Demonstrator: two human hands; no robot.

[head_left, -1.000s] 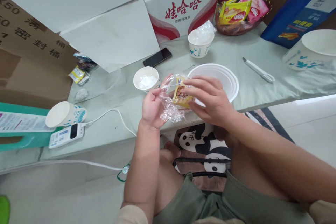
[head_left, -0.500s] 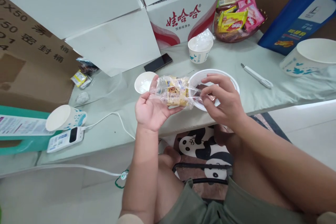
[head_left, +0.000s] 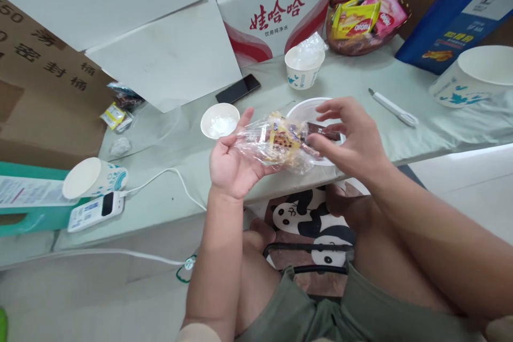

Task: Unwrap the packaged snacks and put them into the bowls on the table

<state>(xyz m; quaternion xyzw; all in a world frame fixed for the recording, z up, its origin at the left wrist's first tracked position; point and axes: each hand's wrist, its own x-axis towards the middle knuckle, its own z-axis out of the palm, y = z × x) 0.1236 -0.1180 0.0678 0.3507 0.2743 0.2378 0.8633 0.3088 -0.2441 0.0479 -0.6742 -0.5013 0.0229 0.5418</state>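
Observation:
My left hand is closed around a clear plastic bag, palm up, thumb on top. Inside the bag a yellow printed snack packet shows through the film. My right hand pinches a dark brown wrapped snack packet between thumb and fingers at the bag's right end; how far it sits inside the bag I cannot tell. Behind both hands stands a white bowl, its contents mostly hidden. A small paper cup with crumpled clear plastic in it is just beyond my left fingertips.
Farther back on the cloth-covered table are a phone, a plastic-filled paper cup and a snack basket. A white pen-shaped tool and a large paper bucket lie right. Leftward are a power bank and a tipped paper cup.
My right hand now has the brown packet against the bag's right end; before, its fingers were at the bag's edge over the bowl. The bag has shifted slightly right and tilted.

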